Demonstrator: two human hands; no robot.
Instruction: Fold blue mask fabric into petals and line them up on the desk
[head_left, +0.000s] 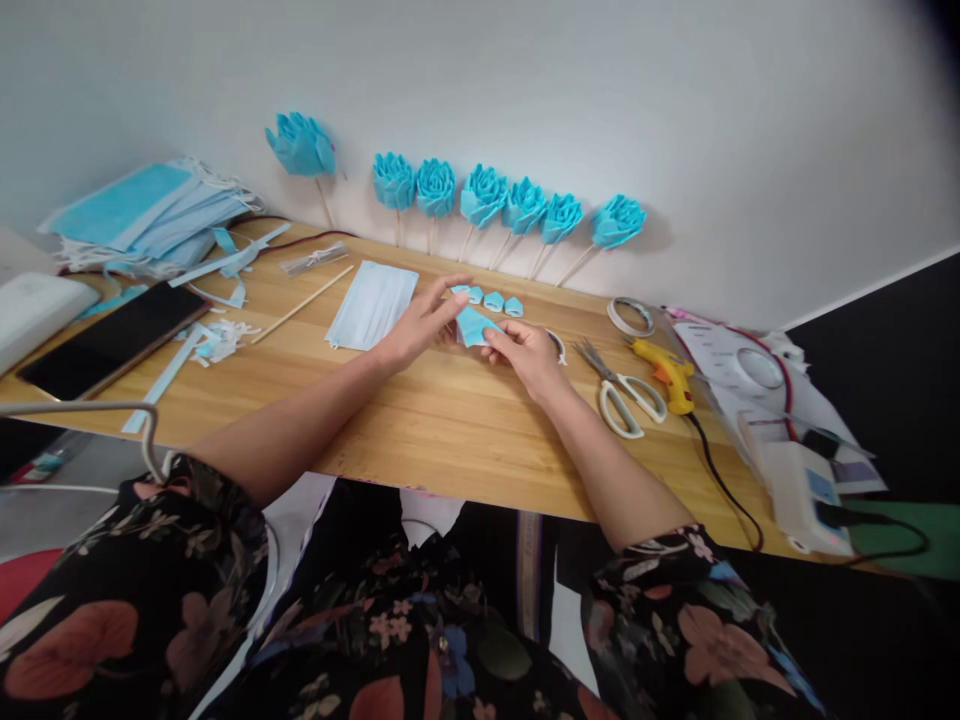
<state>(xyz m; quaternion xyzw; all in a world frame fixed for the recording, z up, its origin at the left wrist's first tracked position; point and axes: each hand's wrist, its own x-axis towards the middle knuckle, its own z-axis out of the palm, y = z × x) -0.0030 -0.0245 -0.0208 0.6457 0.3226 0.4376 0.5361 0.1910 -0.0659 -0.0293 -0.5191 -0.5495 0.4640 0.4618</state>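
Observation:
Over the middle of the wooden table (450, 420), a small blue piece of mask fabric (474, 326) is held between my two hands. My left hand (427, 315) grips its upper left edge, with the thumb on top. At the lower right corner, my right hand (527, 355) pinches it between thumb and fingers. Just behind lies a short row of small folded blue pieces (493, 301), partly hidden at the left by my fingers. A flat pale-blue face mask (373, 305) rests left of my left hand. White-handled scissors (628, 395) lie open to the right of my right hand.
Several blue fabric flowers (484, 195) on sticks lean on the wall. Stacked masks (150, 215), a phone (112, 340), scraps (221, 342) and a wooden stick (300, 305) are left. Right are a tape roll (630, 317), a yellow glue gun (667, 375) and a power strip (802, 495).

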